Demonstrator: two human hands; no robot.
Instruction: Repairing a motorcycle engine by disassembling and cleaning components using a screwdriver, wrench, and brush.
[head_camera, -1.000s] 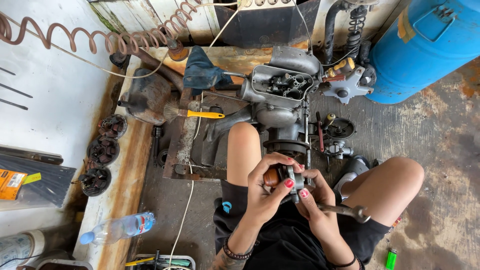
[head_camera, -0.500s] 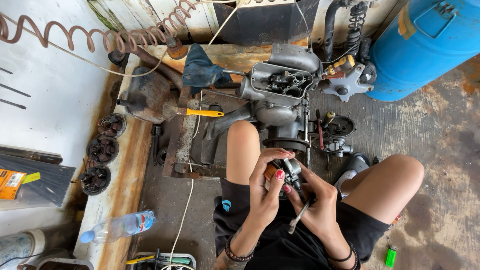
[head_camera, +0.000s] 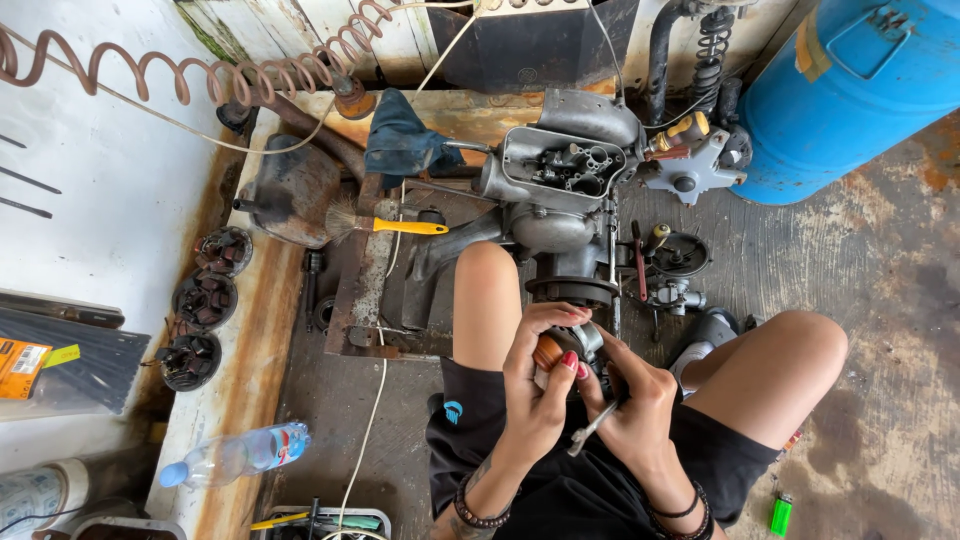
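Fingers of both hands curled tight around small metal part.

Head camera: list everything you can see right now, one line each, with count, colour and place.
small metal engine part with brown cap: 1, grey and brown, in the left hand
thin metal tool: 1, silver, in the right hand
opened grey metal engine: 1, grey, on the floor ahead of the knees
yellow-handled brush: 1, yellow handle, left of the engine
dark blue rag: 1, blue, beyond the brush
big blue plastic drum: 1, blue, top right
coiled brown hose: 1, brown, top left
round dark clutch-like parts: 3, black, along the left ledge
clear plastic water bottle: 1, blue cap, bottom left
green lighter: 1, green, bottom right floor
left hand: red nails, grips the part
right hand: holds the tool
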